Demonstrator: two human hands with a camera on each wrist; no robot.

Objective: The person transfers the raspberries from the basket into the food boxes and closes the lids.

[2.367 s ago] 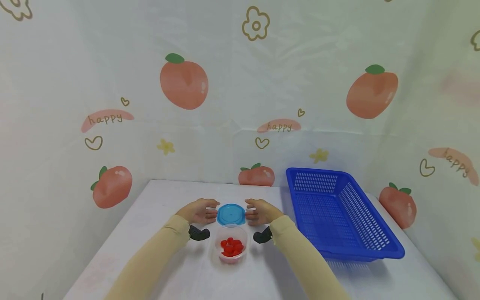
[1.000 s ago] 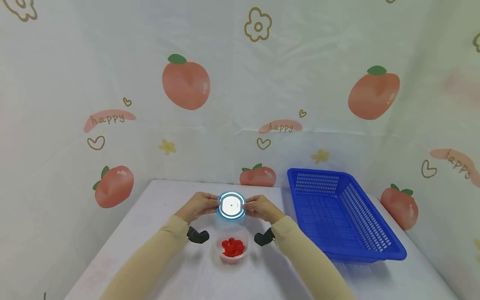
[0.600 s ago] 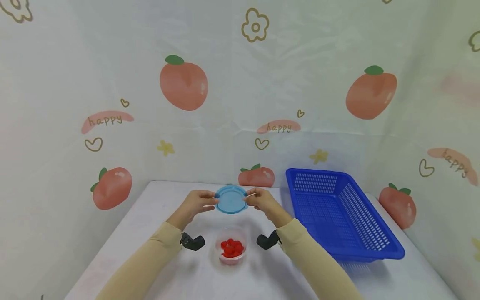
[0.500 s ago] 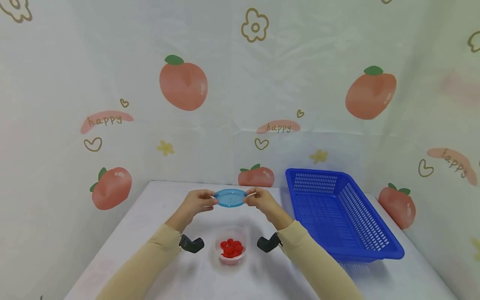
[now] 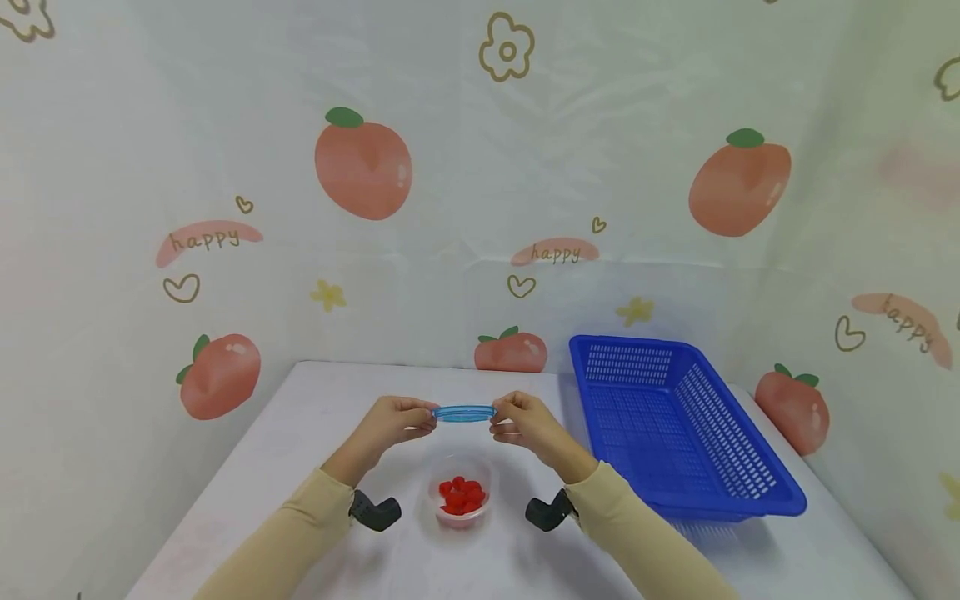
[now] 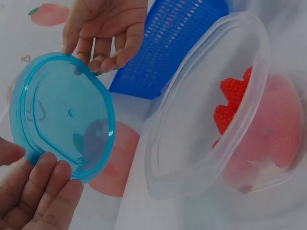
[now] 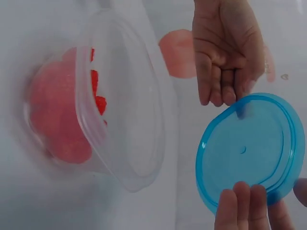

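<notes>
A round, translucent blue lid (image 5: 463, 414) is held level in the air, seen almost edge-on in the head view. My left hand (image 5: 396, 425) pinches its left edge between thumb and fingers. On the opposite edge my right hand (image 5: 525, 423) pinches it the same way. Nearer to me on the table stands a clear plastic container (image 6: 201, 110), its top uncovered. Several red raspberries (image 5: 462, 496) lie in its bottom, their bumpy skin plain in the left wrist view. Both wrist views show the lid's underside (image 7: 244, 143) beyond the container's rim.
A large blue plastic basket (image 5: 667, 425) with slotted walls stands at the right of the white table (image 5: 330, 400). Behind the table hangs a white cloth (image 5: 450, 167) printed with fruit, hearts and flowers. Dark camera mounts (image 5: 375, 510) stick out under both wrists.
Both hands reached the lid lying behind the container, pinched its edges and raised it. It was tilted up, showing its face, then turned level and came down a little.
</notes>
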